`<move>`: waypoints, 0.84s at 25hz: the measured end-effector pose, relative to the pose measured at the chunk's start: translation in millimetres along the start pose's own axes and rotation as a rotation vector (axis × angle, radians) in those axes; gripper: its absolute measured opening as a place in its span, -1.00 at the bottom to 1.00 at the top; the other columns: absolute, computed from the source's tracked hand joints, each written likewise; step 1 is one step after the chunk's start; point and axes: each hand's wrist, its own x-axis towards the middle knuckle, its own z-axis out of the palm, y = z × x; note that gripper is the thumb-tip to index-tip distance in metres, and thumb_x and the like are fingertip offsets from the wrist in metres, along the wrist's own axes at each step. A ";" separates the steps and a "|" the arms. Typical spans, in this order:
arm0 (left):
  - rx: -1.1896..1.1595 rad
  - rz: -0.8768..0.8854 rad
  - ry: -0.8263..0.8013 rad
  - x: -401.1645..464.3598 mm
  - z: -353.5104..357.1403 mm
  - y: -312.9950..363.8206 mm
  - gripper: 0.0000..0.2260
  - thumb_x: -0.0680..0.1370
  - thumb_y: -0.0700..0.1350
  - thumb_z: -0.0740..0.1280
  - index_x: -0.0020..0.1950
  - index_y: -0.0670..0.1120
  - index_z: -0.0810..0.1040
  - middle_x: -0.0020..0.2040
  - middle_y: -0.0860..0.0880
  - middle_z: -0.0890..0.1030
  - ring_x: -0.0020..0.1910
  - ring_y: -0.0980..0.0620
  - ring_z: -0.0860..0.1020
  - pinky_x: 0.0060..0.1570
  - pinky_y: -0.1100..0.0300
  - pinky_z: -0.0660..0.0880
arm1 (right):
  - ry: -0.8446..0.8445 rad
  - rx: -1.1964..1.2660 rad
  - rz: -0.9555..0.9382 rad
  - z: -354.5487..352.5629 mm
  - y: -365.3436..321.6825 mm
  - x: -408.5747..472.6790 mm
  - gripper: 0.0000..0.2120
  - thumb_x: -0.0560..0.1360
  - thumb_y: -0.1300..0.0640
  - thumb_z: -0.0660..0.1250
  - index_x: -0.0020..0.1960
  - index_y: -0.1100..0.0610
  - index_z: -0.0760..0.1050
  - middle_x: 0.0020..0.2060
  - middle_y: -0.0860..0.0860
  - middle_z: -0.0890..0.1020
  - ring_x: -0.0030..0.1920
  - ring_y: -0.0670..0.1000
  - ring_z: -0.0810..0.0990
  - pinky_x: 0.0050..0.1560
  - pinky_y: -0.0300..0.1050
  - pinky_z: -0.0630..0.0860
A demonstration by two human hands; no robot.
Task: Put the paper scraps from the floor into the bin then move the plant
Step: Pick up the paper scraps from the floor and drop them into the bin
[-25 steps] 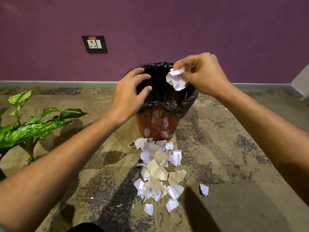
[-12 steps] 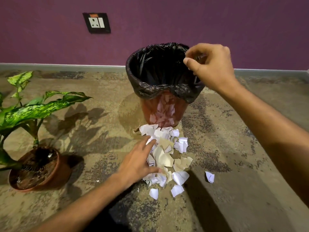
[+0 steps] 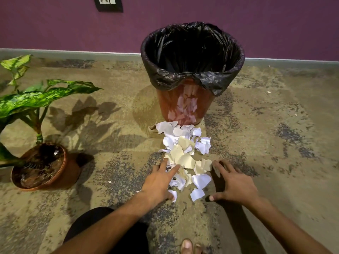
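Note:
A pile of white and cream paper scraps lies on the floor in front of the bin, a brown bin lined with a black bag whose mouth is open. My left hand rests flat on the near left edge of the pile, fingers spread over some scraps. My right hand is spread open on the floor at the pile's near right edge, holding nothing. The plant, with broad green leaves, stands in a brown pot at the left.
A purple wall with a grey skirting runs behind the bin, and a switch plate is on it at the top. My toes and a dark-clothed knee show at the bottom edge. Bare mottled floor stretches to the right.
My right hand came down from the bin's rim, where it dropped its scraps, to the floor beside the pile. My left hand went from the rim to the pile.

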 end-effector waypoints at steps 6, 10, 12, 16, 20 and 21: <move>-0.052 0.063 0.118 6.8 6.4 -0.6 -0.44 0.45 -0.16 0.42 0.42 0.05 0.34 0.43 -0.06 0.29 0.33 -0.11 0.36 0.28 0.05 0.43 | 0.129 0.009 -0.211 6.7 -44.9 21.9 0.03 0.29 -0.23 0.47 0.49 -0.30 -0.19 0.55 -0.06 -0.02 0.44 0.10 0.29 0.20 0.02 0.50; -0.116 0.065 0.187 14.3 3.7 -11.8 -0.65 0.43 -0.23 0.39 0.19 0.01 0.57 0.14 -0.01 0.53 0.05 -0.05 0.56 0.02 0.12 0.53 | 0.194 0.042 -0.315 12.6 -68.4 40.1 -0.41 0.43 0.08 0.38 0.43 -0.07 0.32 0.49 0.01 0.25 0.28 0.15 0.49 0.10 0.00 0.53; -0.162 0.060 0.231 13.7 -3.4 -16.2 -0.72 0.43 -0.28 0.35 0.09 -0.05 0.63 0.05 -0.04 0.57 -0.04 -0.09 0.60 -0.06 0.09 0.54 | 0.269 0.071 -0.375 13.0 -68.7 42.5 -0.61 0.44 0.15 0.33 0.27 0.05 0.51 0.38 0.03 0.44 0.13 0.16 0.59 -0.03 -0.01 0.58; -0.220 0.058 0.321 8.9 -24.5 -21.3 -0.86 0.46 -0.31 0.35 -0.05 -0.15 0.66 -0.04 -0.06 0.61 -0.07 -0.04 0.59 -0.03 0.13 0.53 | 0.469 0.106 -0.450 14.2 -55.2 48.8 -0.82 0.28 0.18 0.51 -0.11 0.07 0.66 0.00 0.01 0.69 -0.22 0.03 0.69 -0.35 -0.22 0.57; -0.244 0.024 0.396 2.4 -47.6 -28.7 -0.90 0.47 -0.28 0.38 -0.09 -0.14 0.66 -0.06 -0.04 0.64 -0.07 -0.02 0.59 -0.01 0.19 0.50 | 0.534 0.111 -0.455 -15.5 -43.4 50.6 -0.89 0.35 0.28 0.45 -0.16 0.11 0.65 -0.15 0.01 0.67 -0.25 0.08 0.67 -0.30 -0.07 0.62; -0.258 0.031 0.423 -1.5 -55.6 -29.0 -0.91 0.46 -0.28 0.39 -0.10 -0.15 0.66 -0.06 -0.04 0.64 -0.06 -0.02 0.59 0.01 0.18 0.50 | 0.591 0.148 -0.486 -32.1 -43.1 45.8 -0.90 0.36 0.27 0.47 -0.17 0.10 0.66 -0.18 0.00 0.68 -0.26 0.05 0.67 -0.30 -0.11 0.63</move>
